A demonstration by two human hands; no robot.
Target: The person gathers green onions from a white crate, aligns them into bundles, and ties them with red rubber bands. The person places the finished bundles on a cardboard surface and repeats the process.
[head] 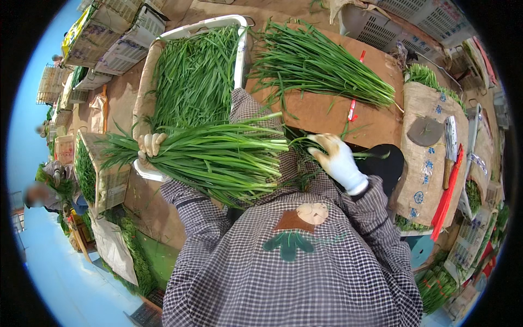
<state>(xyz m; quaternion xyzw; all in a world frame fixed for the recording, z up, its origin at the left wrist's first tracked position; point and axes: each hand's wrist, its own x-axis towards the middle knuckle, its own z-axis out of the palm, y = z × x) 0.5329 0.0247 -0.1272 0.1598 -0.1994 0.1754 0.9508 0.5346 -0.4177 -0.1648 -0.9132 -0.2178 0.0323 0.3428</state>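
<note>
My left hand (pixel 151 145), in a stained glove, is closed around the leafy part of a bunch of garlic chives (pixel 229 155), whose pale stem ends point right across my lap. My right hand (pixel 333 157), in a white glove with tan fingers, is beside those stem ends with a few loose green leaves at its fingertips; whether it grips them is hard to tell. A larger pile of chives (pixel 322 65) lies on a brown board (pixel 376 126) above my right hand, over a red strip (pixel 352 110). Left of the board, a white crate (pixel 241 53) is full of chives.
On sacking (pixel 416 175) at the right lie a cleaver (pixel 450 143), a grey round pad (pixel 425 131) and a bundle of red ties (pixel 445 200). Stacked plastic crates (pixel 130 36) stand at the upper left. Another person (pixel 53 184) handles greens at the far left.
</note>
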